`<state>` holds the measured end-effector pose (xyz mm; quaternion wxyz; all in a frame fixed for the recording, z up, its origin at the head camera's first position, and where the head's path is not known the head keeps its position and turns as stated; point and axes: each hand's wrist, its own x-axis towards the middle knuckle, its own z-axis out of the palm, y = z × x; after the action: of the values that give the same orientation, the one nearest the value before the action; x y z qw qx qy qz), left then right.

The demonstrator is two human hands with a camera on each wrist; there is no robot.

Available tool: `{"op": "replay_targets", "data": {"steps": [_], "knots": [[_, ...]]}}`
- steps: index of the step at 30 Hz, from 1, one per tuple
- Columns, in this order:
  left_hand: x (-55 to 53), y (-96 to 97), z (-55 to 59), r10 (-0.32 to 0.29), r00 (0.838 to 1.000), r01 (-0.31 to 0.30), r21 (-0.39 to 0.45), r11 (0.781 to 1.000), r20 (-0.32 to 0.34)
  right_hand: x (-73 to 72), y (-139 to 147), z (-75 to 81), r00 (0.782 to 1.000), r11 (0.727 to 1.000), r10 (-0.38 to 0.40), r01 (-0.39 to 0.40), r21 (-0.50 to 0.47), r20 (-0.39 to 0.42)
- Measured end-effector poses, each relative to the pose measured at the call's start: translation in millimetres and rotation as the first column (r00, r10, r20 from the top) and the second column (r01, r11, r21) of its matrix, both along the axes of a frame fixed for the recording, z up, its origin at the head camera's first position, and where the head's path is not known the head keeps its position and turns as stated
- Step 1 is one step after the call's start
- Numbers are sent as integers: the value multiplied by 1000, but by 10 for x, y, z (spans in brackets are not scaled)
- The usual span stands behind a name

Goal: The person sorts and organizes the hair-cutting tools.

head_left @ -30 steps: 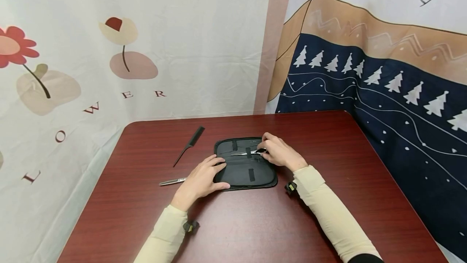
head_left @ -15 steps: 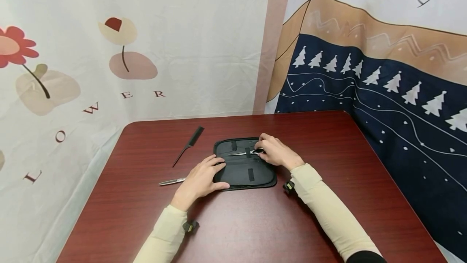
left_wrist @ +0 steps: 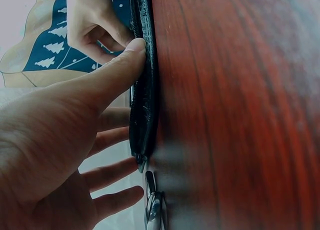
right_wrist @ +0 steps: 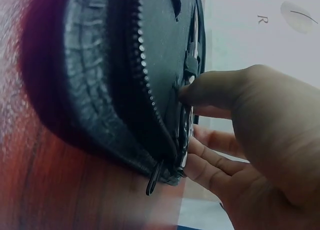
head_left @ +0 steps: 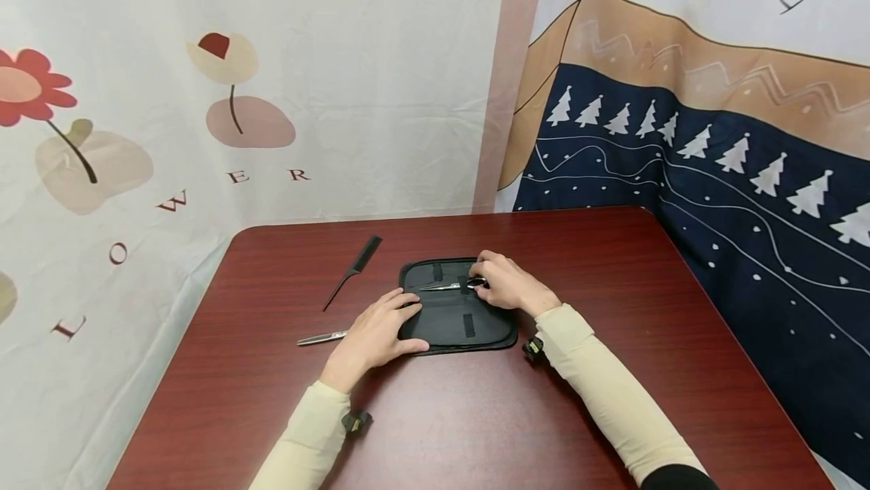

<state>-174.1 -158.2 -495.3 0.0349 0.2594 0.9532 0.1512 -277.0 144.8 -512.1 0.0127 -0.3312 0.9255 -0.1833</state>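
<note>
A black zippered case [head_left: 442, 320] lies on the table with its lined inside, elastic loops and a zipper edge showing. Silver scissors [head_left: 442, 287] lie across its upper part, the blades pointing left and passing under an elastic loop [head_left: 468, 325] row's upper strap. My right hand [head_left: 508, 282] pinches the scissors' handle end, thumb and fingers bent in the right wrist view, where the zipper pull [right_wrist: 155, 177] hangs near the case corner. With straight, spread fingers, my left hand [head_left: 377, 331] rests on the case's left edge, its thumb [left_wrist: 132, 52] along the near rim.
A black rat-tail comb [head_left: 355, 267] lies at the back left of the reddish-brown table [head_left: 462, 422]. A second silver tool [head_left: 321, 338] sticks out from behind the left hand; the left wrist view shows shiny metal handle loops [left_wrist: 155, 207] there. Printed curtains hang behind the table.
My right hand has shifted a little to the left, and the scissors have slid left with it through the loop. The left hand stays in place on the case.
</note>
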Motion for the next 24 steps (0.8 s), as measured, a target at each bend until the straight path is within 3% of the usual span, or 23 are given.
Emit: {"op": "replay_targets", "data": {"steps": [3, 5, 6, 9, 10, 12, 13, 15, 19, 21, 23, 24], "knots": [[0, 5, -2, 4, 1000, -4, 1, 1000, 5, 73, -43, 120, 1000, 1000, 1, -1, 13, -12], [-1, 7, -3, 6, 1000, -6, 1, 1000, 5, -58, -20, -90, 1000, 1000, 4, -4, 16, -27], [-1, 9, -4, 7, 1000, -7, 0, 1000, 5, -54, -22, -105, 999, 1000, 9, -8, 17, -37], [-4, 12, -11, 10, 1000, -10, 0, 1000, 5, -219, 17, -377, 1000, 1000, 12, -12, -11, -23], [-5, 11, -15, 11, 1000, -11, -1, 1000, 5, -224, 15, -389, 1000, 1000, 11, -12, -17, -20], [-6, 8, -24, 12, 1000, -12, -1, 1000, 7, -91, -31, -170, 1000, 1000, 6, -6, -21, 7], [-8, 6, -29, 13, 1000, -13, 0, 1000, 7, -94, -38, -155, 1000, 1000, 1, -1, -27, 19], [-9, 4, -37, 13, 1000, -13, 0, 1000, 7, 18, -67, 29, 1000, 1000, 10, -9, -16, 21], [-13, 5, -43, 12, 1000, -12, 2, 1000, 3, 41, -65, 52, 1000, 999, 29, -29, -29, 11], [-15, 7, -42, 12, 1000, -12, 6, 1000, 2, -20, -26, -61, 998, 997, 55, -54, -53, 10], [-17, 10, -41, 12, 1000, -12, 7, 1000, 2, -13, -43, -37, 998, 997, 53, -52, -56, 26], [-18, 11, -40, 13, 1000, -13, 8, 1000, 3, -50, -29, -97, 998, 997, 57, -55, -57, 26]]}}
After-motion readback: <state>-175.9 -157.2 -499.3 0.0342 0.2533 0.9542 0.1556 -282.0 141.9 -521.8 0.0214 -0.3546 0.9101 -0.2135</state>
